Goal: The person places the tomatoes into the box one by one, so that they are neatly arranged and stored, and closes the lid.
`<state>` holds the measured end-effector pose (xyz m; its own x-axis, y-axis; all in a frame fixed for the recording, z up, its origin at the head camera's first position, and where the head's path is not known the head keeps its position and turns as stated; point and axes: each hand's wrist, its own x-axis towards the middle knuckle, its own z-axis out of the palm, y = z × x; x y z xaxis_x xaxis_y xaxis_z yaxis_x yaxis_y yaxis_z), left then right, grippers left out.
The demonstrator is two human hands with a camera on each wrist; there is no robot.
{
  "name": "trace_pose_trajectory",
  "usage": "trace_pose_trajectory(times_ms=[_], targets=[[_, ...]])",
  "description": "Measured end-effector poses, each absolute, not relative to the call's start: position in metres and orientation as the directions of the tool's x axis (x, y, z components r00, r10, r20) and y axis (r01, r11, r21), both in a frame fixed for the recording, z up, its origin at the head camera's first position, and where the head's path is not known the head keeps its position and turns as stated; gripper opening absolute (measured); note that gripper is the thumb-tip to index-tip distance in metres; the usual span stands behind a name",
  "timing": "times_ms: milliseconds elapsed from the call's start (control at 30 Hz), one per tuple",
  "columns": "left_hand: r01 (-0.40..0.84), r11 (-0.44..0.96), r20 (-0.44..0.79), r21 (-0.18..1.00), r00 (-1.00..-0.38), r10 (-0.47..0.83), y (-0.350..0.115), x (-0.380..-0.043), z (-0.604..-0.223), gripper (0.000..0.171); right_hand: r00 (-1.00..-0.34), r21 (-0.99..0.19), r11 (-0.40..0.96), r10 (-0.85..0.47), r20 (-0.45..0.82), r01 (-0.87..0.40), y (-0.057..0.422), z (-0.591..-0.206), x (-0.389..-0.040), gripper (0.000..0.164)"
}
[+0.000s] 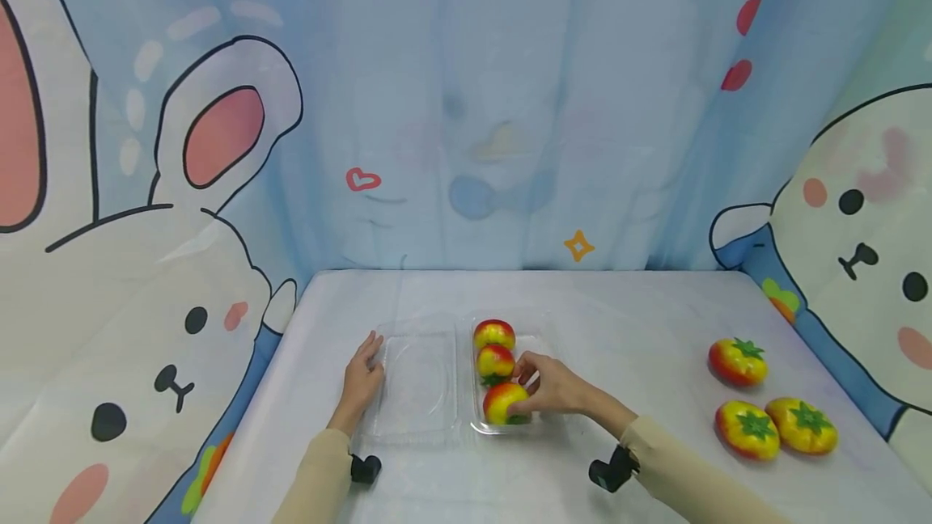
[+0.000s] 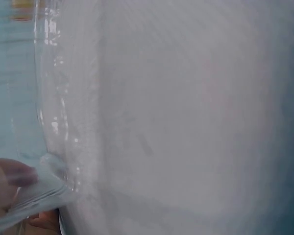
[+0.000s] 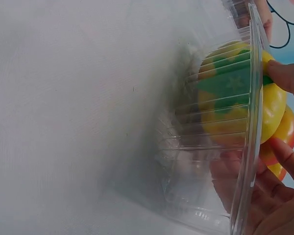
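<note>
In the head view, a clear plastic box lies unfolded on the table: a lid [image 1: 420, 386] on the left and a tray [image 1: 539, 346] on the right. Three red-and-yellow toy persimmons stand in a column in the tray. My right hand [image 1: 551, 385] grips the nearest toy persimmon [image 1: 502, 403], thumb and fingers on its sides; the right wrist view shows its green leafy top [image 3: 230, 83] through the ribbed wall. Behind it are the middle toy persimmon [image 1: 495, 362] and the far one [image 1: 494, 333]. At the lid's left edge, my left hand [image 1: 362, 378] rests with fingers extended, touching the plastic.
Three more toy persimmons lie at the table's right: one farther back [image 1: 738, 362] and two side by side, the left one [image 1: 747, 430] and the right one [image 1: 802, 425]. A printed curtain [image 1: 510, 103] hangs behind the white table [image 1: 619, 306].
</note>
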<state>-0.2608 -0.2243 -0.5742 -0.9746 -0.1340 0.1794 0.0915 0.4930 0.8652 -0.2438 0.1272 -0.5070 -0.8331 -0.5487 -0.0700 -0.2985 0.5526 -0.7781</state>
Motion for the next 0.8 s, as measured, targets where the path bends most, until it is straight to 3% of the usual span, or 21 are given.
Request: trace_pose_trajectory(times_ms=[433,800], targets=[[0.111,0.482,0.194,0.869,-0.973,-0.125,-0.224,-0.26,-0.5748,0.055,-0.874,-0.765,0.6,-0.475,-0.105,-0.234,0.1208,-0.5118,-0.2415,0.041],[0.112,0.479,0.195,0.87,-0.973,-0.127,-0.2242,-0.261,-0.5756,0.056,-0.864,-0.741,0.627,-0.486,-0.131,-0.24,0.124,-0.5061,-0.2417,0.039]])
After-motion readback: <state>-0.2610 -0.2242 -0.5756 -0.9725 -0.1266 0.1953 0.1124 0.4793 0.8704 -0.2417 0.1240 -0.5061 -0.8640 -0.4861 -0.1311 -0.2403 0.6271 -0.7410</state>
